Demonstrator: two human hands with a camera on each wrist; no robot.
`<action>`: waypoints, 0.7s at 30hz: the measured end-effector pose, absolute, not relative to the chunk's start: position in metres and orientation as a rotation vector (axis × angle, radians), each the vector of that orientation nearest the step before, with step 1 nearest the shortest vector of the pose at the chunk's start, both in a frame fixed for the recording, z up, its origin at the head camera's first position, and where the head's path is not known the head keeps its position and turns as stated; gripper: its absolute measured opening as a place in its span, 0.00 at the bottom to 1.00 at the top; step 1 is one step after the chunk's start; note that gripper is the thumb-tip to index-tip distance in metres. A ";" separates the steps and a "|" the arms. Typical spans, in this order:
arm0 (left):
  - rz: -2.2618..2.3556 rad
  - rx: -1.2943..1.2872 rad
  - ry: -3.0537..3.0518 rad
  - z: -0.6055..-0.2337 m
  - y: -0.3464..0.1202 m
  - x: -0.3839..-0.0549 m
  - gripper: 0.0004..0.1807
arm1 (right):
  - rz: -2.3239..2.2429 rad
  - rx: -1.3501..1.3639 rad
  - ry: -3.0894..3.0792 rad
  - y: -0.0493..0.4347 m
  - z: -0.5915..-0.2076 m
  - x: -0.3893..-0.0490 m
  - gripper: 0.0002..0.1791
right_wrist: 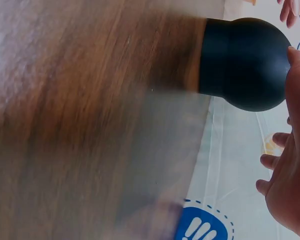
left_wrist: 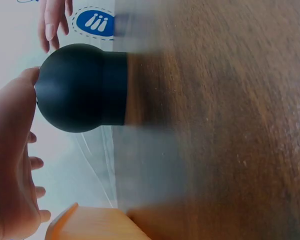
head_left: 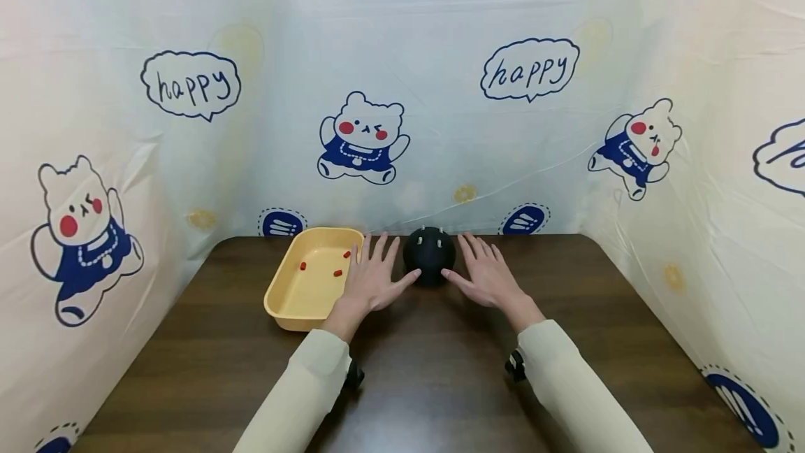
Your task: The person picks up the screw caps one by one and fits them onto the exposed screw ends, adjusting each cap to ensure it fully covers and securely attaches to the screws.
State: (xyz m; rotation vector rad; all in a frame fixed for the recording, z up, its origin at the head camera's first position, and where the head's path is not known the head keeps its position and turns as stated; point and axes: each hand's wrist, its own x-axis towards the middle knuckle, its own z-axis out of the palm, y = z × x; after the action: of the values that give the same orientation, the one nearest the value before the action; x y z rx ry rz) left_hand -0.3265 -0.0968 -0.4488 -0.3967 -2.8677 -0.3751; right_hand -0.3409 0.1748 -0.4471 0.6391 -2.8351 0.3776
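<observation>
"Near the far edge of the surface, what is to be seen?"

"A black ball-shaped object is seated there on its short round base, with about 4 small pale bits set on top. To its left, towards the far left corner, a yellow tray is placed, with 3 red pieces scattered inside."

"Is anything held?"

"Nothing is gripped. The left hand and the right hand are spread wide on either side, with both thumbs pointed at the ball's near face; whether it is touched by either cannot be told."

"How is it likely to handle?"

"Stiffness is to be expected from so smooth and even an outline, and the surface may prove slippery; its weight cannot be judged by eye. It is best taken by the bulge, with 1 palm at each side, so that the bits on top are left undisturbed."
</observation>
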 end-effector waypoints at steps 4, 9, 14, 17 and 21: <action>-0.445 -0.395 -2.858 -0.447 -0.098 -0.326 0.50 | 0.464 0.625 -2.825 0.172 -0.449 -0.343 0.51; -0.497 -0.372 -2.840 -0.449 -0.099 -0.324 0.47 | 0.626 0.604 -2.831 0.165 -0.453 -0.345 0.50; -0.575 -0.389 -2.794 -0.447 -0.099 -0.323 0.40 | 0.766 0.577 -2.824 0.157 -0.453 -0.348 0.49; -0.618 -0.402 -2.773 -0.445 -0.099 -0.322 0.36 | 0.824 0.573 -2.807 0.153 -0.451 -0.351 0.48; -0.656 -0.382 -2.767 -0.442 -0.101 -0.318 0.33 | 0.873 0.572 -2.817 0.147 -0.451 -0.356 0.49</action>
State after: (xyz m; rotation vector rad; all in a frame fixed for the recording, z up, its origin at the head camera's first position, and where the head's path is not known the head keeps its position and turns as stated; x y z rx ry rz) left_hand -0.3185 -0.1012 -0.4421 -0.3825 -2.7670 -0.6565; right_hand -0.3561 0.1468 -0.4508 0.5724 -2.8166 0.8734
